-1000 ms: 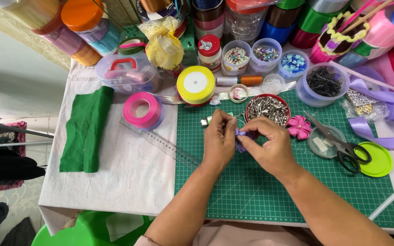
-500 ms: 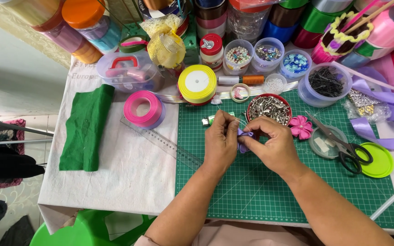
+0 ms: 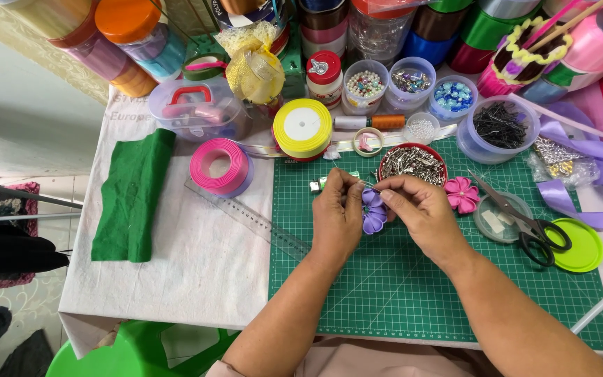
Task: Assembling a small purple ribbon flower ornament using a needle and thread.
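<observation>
Both hands meet over the green cutting mat (image 3: 413, 300) that lies on the counter (image 3: 197, 279). Our left hand (image 3: 336, 216) pinches a small purple ribbon flower (image 3: 373, 211) between thumb and fingers, so these fingers are closed on it. Our right hand (image 3: 420, 209) touches the flower from the other side, its fingers narrowed to a pinch at the flower's upper edge; whether they grip a thin needle or pin there we cannot tell. The flower is held just above the mat, between the two hands, and just in front of a red bowl of metal clips (image 3: 413, 162).

A finished pink ribbon flower (image 3: 462, 194) lies on the mat just beside the right hand. Further right, black-handled scissors (image 3: 525, 223) rest across a small clear lid (image 3: 500, 218), next to a lime-green lid (image 3: 577, 246). To the left, a clear ruler (image 3: 246, 218) lies slanted across the mat's edge, near a pink ribbon roll (image 3: 221, 166) and a yellow ribbon roll (image 3: 302, 128). A folded piece of green felt (image 3: 130, 199) lies at the counter's left side. Tubs of beads and pins stand along the back.
</observation>
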